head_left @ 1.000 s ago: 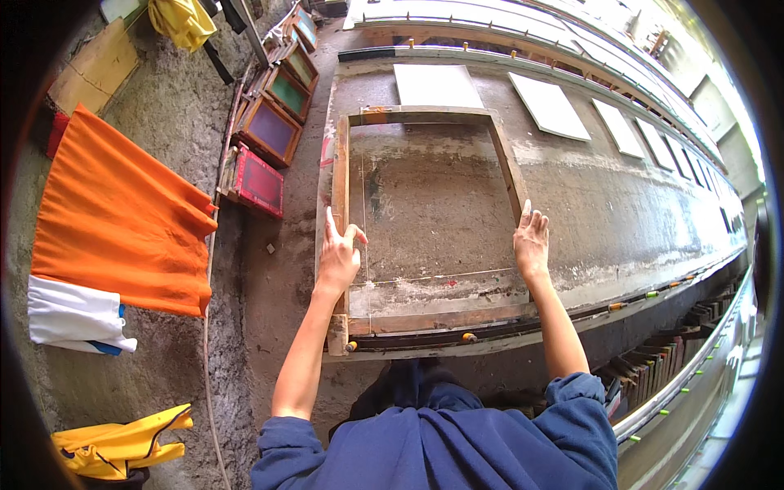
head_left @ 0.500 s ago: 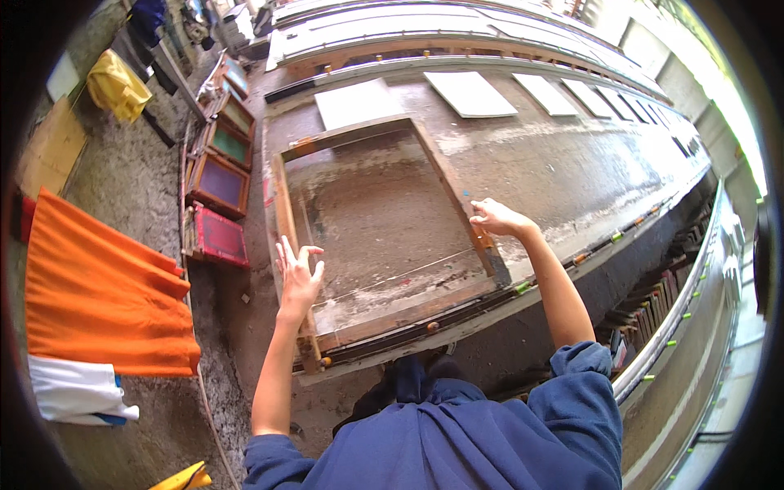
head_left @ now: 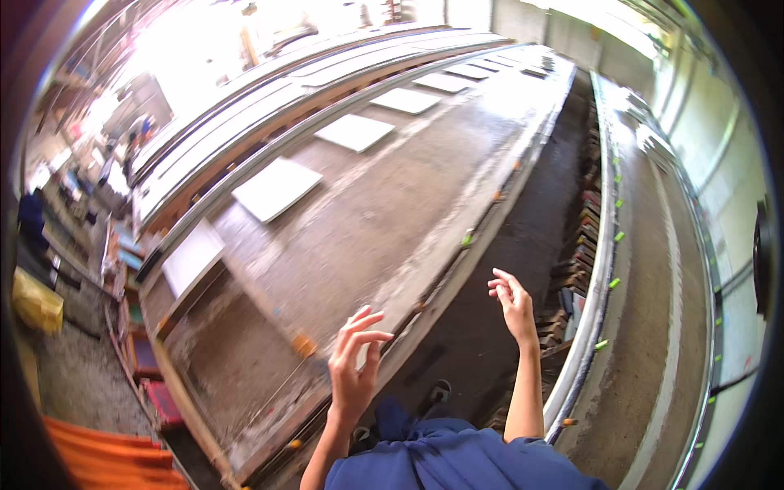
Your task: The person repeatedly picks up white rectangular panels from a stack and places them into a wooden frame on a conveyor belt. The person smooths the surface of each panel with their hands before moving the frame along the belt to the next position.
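My left hand (head_left: 355,367) is raised over the near edge of a long printing table (head_left: 384,208), its fingers loosely bent and apart, holding nothing. Close to it, on the left, a large wooden frame (head_left: 193,408) lies flat on the table's near end. The frame's middle shows the brown tabletop through it. My right hand (head_left: 514,309) hangs in the air over the dark aisle, away from the frame. Its fingers are slightly curled and apart, with nothing in them.
White flat panels (head_left: 278,188) lie in a row along the table's far side. To the right runs a second long table (head_left: 653,327) with green clips along its edge. Frames stand stacked (head_left: 584,261) beneath it. An orange cloth (head_left: 110,457) hangs at lower left.
The view has swung to the right along the tables. Both hands have come away from the wooden frame's sides; the right one is now over the aisle.
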A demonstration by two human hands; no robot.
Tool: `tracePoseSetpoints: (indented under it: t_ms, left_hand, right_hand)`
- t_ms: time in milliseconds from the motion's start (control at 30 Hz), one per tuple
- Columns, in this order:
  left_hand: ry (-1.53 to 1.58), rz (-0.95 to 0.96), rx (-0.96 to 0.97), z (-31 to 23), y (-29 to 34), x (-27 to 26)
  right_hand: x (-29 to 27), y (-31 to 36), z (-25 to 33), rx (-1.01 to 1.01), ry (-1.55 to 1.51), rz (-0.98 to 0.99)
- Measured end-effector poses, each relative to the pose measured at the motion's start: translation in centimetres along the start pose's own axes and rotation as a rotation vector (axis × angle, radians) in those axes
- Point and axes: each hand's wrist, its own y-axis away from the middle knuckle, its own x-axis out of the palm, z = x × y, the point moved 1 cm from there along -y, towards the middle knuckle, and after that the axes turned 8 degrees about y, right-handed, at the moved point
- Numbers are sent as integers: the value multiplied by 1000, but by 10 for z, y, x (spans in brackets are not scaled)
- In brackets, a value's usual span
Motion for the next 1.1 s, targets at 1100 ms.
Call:
tracePoseSetpoints:
  t_ms: [1100]
  left_hand:
    - [-311, 216, 33, 143, -291, 389]
  right_hand:
    - [-117, -350, -154, -347, 298, -143]
